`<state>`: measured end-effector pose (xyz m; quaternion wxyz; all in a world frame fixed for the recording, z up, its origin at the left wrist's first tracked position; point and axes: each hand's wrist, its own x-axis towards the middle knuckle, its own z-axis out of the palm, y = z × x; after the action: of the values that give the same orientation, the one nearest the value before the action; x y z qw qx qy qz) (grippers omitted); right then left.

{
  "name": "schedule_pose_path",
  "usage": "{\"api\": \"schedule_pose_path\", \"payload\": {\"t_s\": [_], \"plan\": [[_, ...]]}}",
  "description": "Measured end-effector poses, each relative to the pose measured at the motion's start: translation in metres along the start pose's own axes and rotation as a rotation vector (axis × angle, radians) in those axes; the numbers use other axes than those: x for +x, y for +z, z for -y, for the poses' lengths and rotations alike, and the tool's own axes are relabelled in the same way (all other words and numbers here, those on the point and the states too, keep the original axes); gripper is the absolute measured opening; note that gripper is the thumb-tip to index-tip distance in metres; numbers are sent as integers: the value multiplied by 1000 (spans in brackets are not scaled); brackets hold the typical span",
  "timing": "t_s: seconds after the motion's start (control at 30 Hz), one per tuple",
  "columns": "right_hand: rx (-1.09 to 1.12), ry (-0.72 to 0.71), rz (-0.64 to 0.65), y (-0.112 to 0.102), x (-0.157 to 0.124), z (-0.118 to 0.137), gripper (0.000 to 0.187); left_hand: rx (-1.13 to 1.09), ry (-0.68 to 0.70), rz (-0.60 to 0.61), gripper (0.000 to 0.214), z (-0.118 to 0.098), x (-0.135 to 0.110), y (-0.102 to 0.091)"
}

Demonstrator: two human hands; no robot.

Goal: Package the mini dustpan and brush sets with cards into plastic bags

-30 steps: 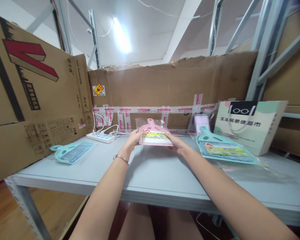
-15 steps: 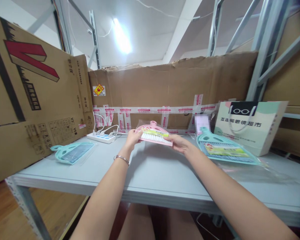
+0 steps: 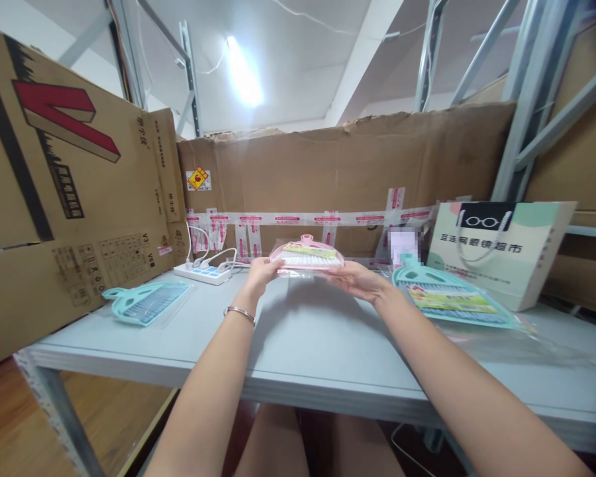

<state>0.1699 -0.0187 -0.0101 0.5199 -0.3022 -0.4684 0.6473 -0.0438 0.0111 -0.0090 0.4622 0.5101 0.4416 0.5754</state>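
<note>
A pink dustpan point(image 3: 338, 262) with a white-bristled brush point(image 3: 298, 260) and a yellow-green label is in clear plastic wrap, raised above the table. Its handle points away from me. My left hand point(image 3: 264, 273) grips the left corner, thumb on top. At the right corner is my right hand point(image 3: 360, 281), its fingers under the edge and holding it. To the right lies a large teal dustpan set point(image 3: 451, 301), also wrapped and labelled. A smaller teal dustpan set point(image 3: 146, 303) lies at the left of the table.
A white power strip point(image 3: 202, 272) with plugged-in cables sits at the back left of the grey table point(image 3: 308, 351). A paper bag point(image 3: 496, 255) stands at the right. Cardboard boxes point(image 3: 79, 199) wall the left, and taped cardboard point(image 3: 338, 165) the back.
The pink dustpan has tipped flatter, so its front shows more edge-on. My right hand has moved lower under its right corner, fingers less curled over the top.
</note>
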Motion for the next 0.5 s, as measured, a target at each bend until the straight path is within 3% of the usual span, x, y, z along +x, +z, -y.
{"api": "schedule_pose_path", "payload": {"t_s": [0.07, 0.2, 0.3, 0.4, 0.5], "plan": [[2, -7, -39, 0, 2, -1, 23, 5, 22, -18, 20, -1, 0, -1], [1, 19, -243, -1, 11, -9, 18, 9, 25, 64, 18, -2, -4, 3], [-13, 52, -385, 1, 14, -12, 16, 65, 13, 44, 15, -3, -6, 7], [23, 33, -419, 3, 12, -9, 16, 78, 47, 92, 17, -8, -9, 7], [91, -6, -429, 2, 10, -3, 16, -96, 48, 238, 36, -16, -12, 4]]}}
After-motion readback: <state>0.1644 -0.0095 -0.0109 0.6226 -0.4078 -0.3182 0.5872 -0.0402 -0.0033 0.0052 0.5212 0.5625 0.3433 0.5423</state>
